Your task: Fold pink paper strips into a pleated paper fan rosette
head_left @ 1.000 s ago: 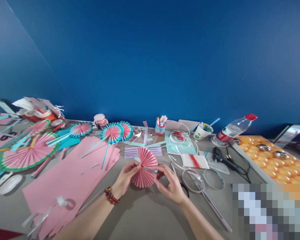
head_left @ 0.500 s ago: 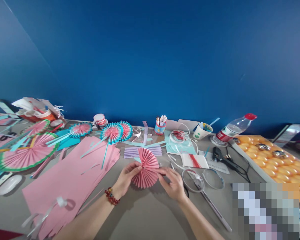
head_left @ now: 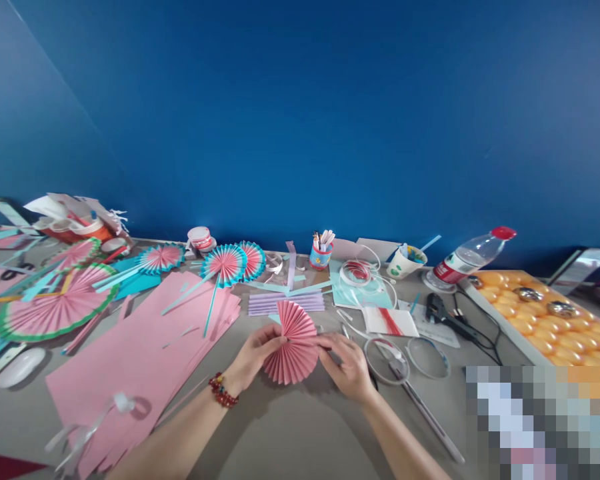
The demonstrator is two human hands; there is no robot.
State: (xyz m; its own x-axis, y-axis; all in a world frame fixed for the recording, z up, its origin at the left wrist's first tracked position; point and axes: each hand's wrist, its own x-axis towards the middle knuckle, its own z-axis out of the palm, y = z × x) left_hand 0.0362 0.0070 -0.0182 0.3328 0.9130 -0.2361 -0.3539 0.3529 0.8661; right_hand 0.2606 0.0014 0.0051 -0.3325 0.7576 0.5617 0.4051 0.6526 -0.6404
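Note:
A pleated pink paper fan is spread into most of a circle between my two hands. My left hand pinches it near its centre, thumb on top. On the right edge, my right hand grips the pleats between thumb and fingers. The fan is held just above the grey table. Beyond it lies a folded lilac paper strip. Just right of my right hand is a clear ring, probably a roll of tape, beside a second ring.
Pink paper sheets cover the left side, with finished fans behind them. At the back stand a pen cup, a paper cup and a bottle. A glue gun with its cable lies right, beside an orange bumpy panel.
The pink fan and both hands have dipped slightly toward me. Both hands keep their hold on the fan.

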